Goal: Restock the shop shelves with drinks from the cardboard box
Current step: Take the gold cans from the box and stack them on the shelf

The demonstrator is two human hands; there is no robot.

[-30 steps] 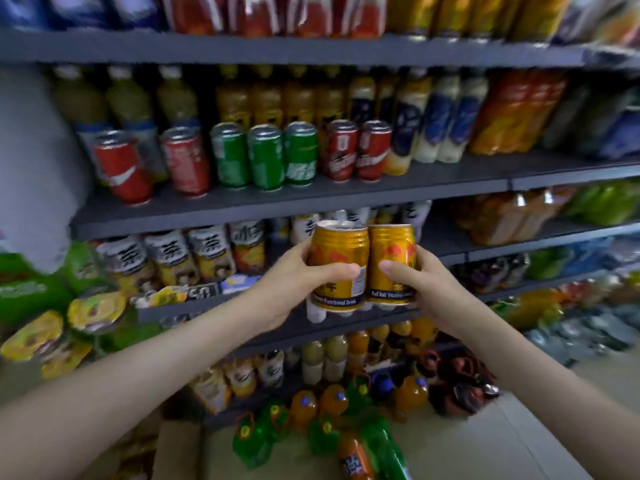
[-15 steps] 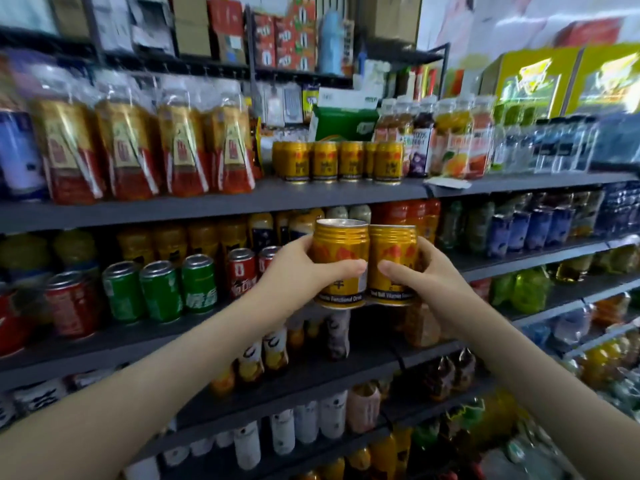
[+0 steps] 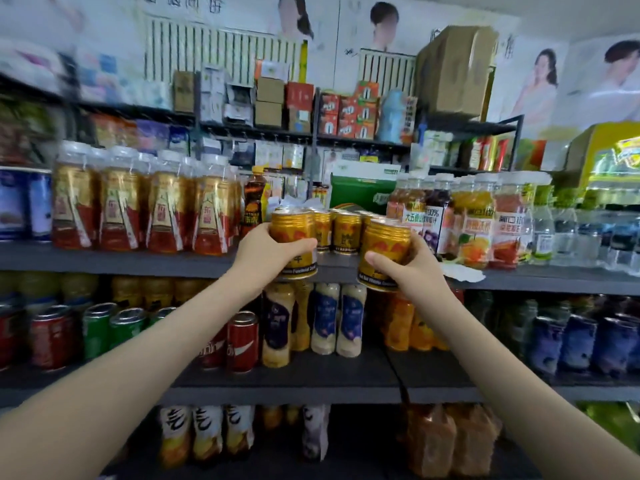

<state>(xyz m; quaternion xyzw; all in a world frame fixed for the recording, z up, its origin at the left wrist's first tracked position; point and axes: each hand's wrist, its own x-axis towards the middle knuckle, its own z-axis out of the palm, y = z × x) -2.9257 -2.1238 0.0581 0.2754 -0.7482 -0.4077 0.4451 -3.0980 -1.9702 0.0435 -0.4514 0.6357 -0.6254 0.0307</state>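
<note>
Two gold drink cans are held up before the upper drinks shelf of a small shop. The left can is held upright in the left grip, with the thumb wrapped across its front and the fingers curled behind it. Its base is seen level with the shelf's front edge. The right can is clasped in the right grip, the thumb laid across its lower front, and is slightly tilted. The two cans are kept apart, and neither is set down on the shelf.

Between and just behind the two grips, a row of matching gold cans is lined up on the shelf. A dark bottle is seen just above the left grip, and wrapped packs of gold-and-red bottles are ranged further to its left. To the right of the right grip, juice bottles are stood close together, with clear water bottles beyond them. A white scrap of paper is left lying on the shelf edge just right of that grip. A green carton is wedged behind the row of cans.

Below the grips, the lower shelf is stocked with pale bottles with blue labels. Red cans and green cans are seen under the left forearm, and orange bottles under the right grip. High above the right grip, a brown cardboard box is stored on the top rack.
</note>
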